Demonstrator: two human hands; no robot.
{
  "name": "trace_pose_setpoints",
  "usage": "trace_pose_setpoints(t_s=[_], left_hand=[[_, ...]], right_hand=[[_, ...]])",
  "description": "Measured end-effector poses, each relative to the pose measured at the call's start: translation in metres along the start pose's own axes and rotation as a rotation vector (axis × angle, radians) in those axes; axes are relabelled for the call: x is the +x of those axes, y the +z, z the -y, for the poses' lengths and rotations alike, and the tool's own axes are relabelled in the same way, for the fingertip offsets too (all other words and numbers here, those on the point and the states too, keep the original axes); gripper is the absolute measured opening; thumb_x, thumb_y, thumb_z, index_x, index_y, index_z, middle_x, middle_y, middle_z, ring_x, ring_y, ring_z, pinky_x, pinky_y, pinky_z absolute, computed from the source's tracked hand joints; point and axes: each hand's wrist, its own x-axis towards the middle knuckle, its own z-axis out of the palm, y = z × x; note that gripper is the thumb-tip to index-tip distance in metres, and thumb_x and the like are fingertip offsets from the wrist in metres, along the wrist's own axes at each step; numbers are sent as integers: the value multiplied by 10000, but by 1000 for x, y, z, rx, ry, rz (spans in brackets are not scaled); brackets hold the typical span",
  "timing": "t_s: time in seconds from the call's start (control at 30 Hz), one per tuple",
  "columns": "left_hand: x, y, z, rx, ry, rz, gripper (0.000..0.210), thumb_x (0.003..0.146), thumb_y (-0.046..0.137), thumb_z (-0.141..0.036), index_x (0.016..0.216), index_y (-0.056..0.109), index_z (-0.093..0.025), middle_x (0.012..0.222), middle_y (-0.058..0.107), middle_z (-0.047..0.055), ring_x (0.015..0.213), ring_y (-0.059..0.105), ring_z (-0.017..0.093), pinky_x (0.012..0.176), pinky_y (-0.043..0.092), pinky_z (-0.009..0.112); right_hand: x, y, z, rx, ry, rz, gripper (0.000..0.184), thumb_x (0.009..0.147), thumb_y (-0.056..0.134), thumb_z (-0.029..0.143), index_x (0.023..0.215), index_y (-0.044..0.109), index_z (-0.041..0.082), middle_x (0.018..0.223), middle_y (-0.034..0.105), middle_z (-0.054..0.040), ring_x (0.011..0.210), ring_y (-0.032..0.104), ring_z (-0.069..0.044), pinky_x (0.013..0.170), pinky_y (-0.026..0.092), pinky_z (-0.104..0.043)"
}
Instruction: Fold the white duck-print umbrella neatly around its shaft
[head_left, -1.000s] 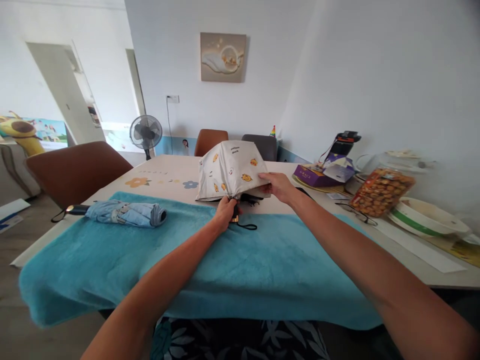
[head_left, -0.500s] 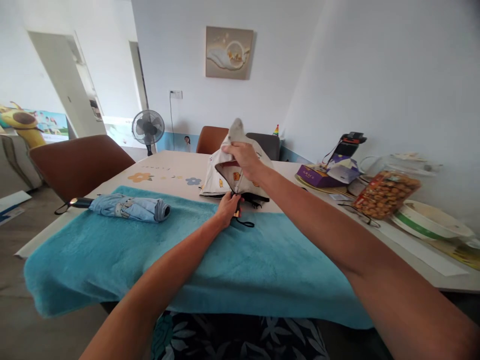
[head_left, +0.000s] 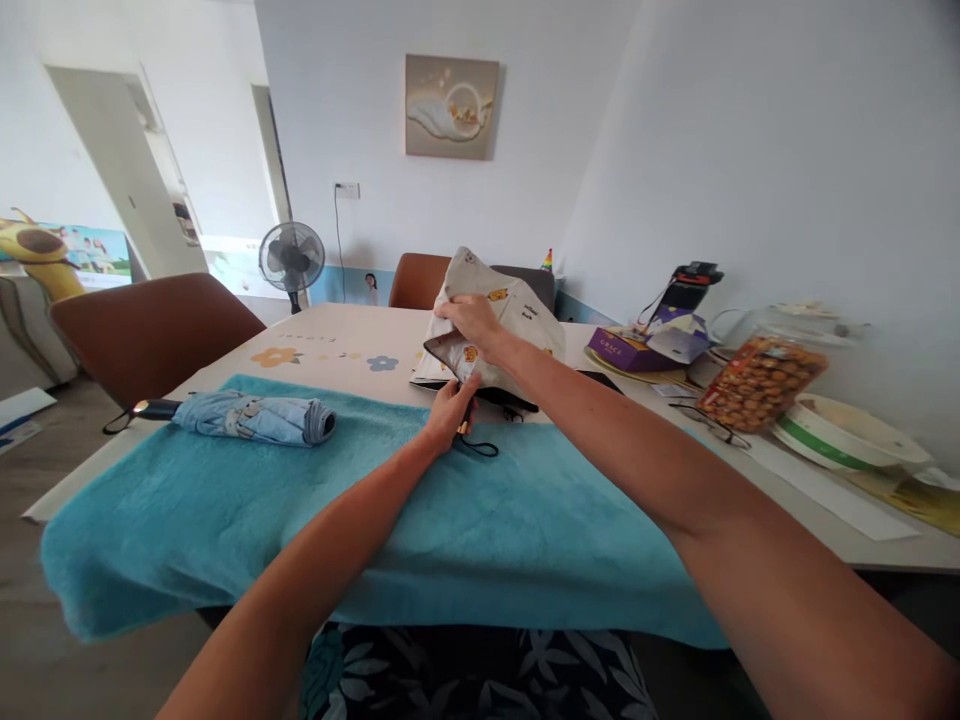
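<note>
A white umbrella (head_left: 525, 320) with small yellow-orange prints lies half-folded at the middle of the table, its loose canopy bunched up. My left hand (head_left: 452, 410) is wrapped around its dark handle, from which a black wrist strap hangs over the towel. Higher up, my right hand (head_left: 474, 322) pinches a fold of the canopy and holds it raised; part of the fabric is hidden behind that hand. A rolled light-blue umbrella (head_left: 251, 417) with a black handle rests on the turquoise towel (head_left: 360, 510) to the left.
The towel hangs over the near edge of the white table (head_left: 330, 325). To the right stand a purple tissue box (head_left: 626, 348), a big jar of nuts (head_left: 765, 385), glasses (head_left: 712, 425) and a white-green bowl (head_left: 847, 430). Brown chairs (head_left: 161, 325) and a fan (head_left: 292, 258) are beyond.
My right hand has shifted slightly left and down with the fabric. The canopy now spreads more to the right, showing more prints. My left hand keeps hold of the handle.
</note>
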Motion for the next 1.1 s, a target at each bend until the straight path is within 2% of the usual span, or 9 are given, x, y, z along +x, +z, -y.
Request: trace_pose_setpoints(t_s=[0.17, 0.23, 0.33, 0.5, 0.7, 0.87, 0.97, 1.03, 1.1], left_hand=[[5, 0, 3, -57, -71, -28, 385, 879, 495, -493, 658, 470, -179, 515, 490, -13, 332, 415, 84, 303, 299, 204], [6, -2, 1, -159, -152, -24, 382, 898, 469, -483, 682, 485, -168, 538, 497, -6, 347, 427, 86, 304, 311, 204], [8, -8, -5, -388, -288, 14, 388, 943, 377, -452, 727, 487, -150, 556, 474, -10, 365, 417, 72, 300, 300, 183], [11, -13, -9, -516, -369, 36, 391, 964, 314, -436, 753, 467, -145, 551, 452, -18, 366, 399, 58, 294, 279, 158], [9, -8, -4, -398, -350, -6, 383, 953, 348, -444, 750, 475, -144, 567, 473, -9, 371, 431, 73, 297, 305, 179], [9, -9, -3, -387, -343, -18, 383, 951, 356, -442, 748, 485, -143, 573, 479, -6, 375, 433, 72, 301, 311, 180], [11, -10, -2, -413, -344, -29, 383, 953, 351, -437, 748, 483, -142, 569, 478, -6, 375, 431, 71, 303, 310, 178], [11, -10, -2, -428, -349, -29, 375, 953, 352, -432, 752, 480, -142, 568, 475, -6, 372, 429, 70, 302, 307, 177], [12, -9, -2, -431, -353, -29, 363, 952, 361, -427, 757, 477, -144, 569, 475, -6, 370, 430, 72, 301, 305, 177]], right_hand=[[-11, -8, 0, -46, -51, 132, 172, 777, 597, 319, 693, 588, 169, 695, 575, -18, 665, 543, -156, 663, 453, -300], [-13, -20, 0, -160, -156, 17, 147, 758, 606, 303, 815, 606, 167, 836, 624, -36, 810, 583, -187, 782, 455, -330], [-12, -50, -6, -347, -223, -265, 176, 755, 574, 259, 899, 571, 158, 990, 623, -81, 966, 580, -226, 913, 415, -380], [-16, -100, -38, -481, -83, -522, 211, 745, 532, 223, 945, 542, 154, 1109, 587, -133, 1048, 555, -248, 934, 402, -386], [-33, -116, -71, -361, 156, -435, 263, 796, 492, 417, 773, 543, 160, 815, 630, -85, 795, 591, -220, 728, 448, -325], [-41, -113, -74, -538, 138, -499, 340, 802, 470, 466, 862, 577, 149, 920, 636, -120, 870, 584, -249, 784, 440, -358], [-56, -106, -73, -667, -25, -458, 410, 780, 502, 396, 1085, 548, 125, 1123, 591, -178, 1009, 569, -278, 859, 434, -395], [-68, -99, -74, -818, -236, -325, 523, 736, 560, 348, 1204, 496, 126, 1242, 536, -197, 1137, 513, -309, 938, 395, -437], [-78, -92, -78, -957, -354, -229, 649, 698, 610, 319, 1288, 432, 116, 1315, 489, -214, 1217, 455, -337, 992, 346, -479]])
